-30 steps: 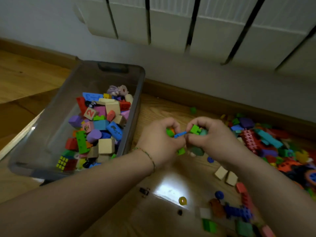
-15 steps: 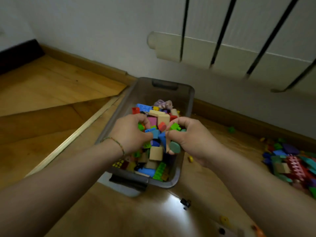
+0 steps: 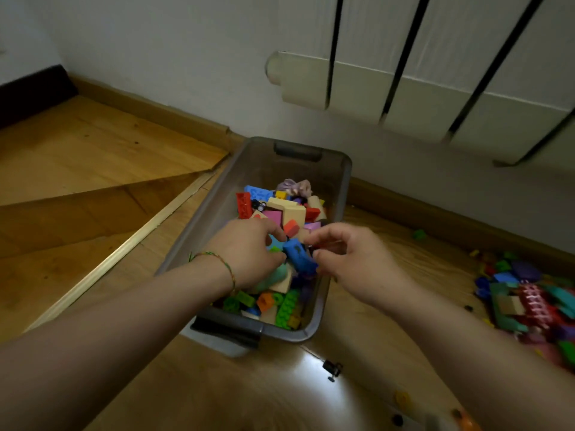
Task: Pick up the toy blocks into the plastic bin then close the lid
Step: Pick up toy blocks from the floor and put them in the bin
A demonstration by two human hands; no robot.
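Head-cam view looking down: two bare forearms reach over a grey see-through plastic bin (image 3: 340, 194) on a wood floor (image 3: 93, 157). The bin is approx. half full of mixed toy blocks (image 3: 289, 213) in red, blue, green, pink & plain wood.

L hand (image 3: 249, 253), w/ a thin cord bracelet (image 3: 217, 259) at the wrist, curls down onto the heap. Its fingertips are hidden, so can't tell if it holds anything. R hand (image 3: 351, 259) hangs loosely curled just beside it, w/ a gap betw. thumb & fingers and nothing seen in it. A blue block (image 3: 298, 258) sits betw. the two hands, atop the heap.

Progress looks partial. A big loose pile (image 3: 529, 303) of blocks lies on the floor to the right, well apart from the bin. A stray green block (image 3: 419, 234) sits near the skirting board. The lid isn't on; a pale slab under the bin's near end may be it, unsure. Likely left: more scoops, then the lid.

Room: white wall, white radiator (image 3: 435, 88) above the bin. Light is dim, w/ one bright patch on the floor.
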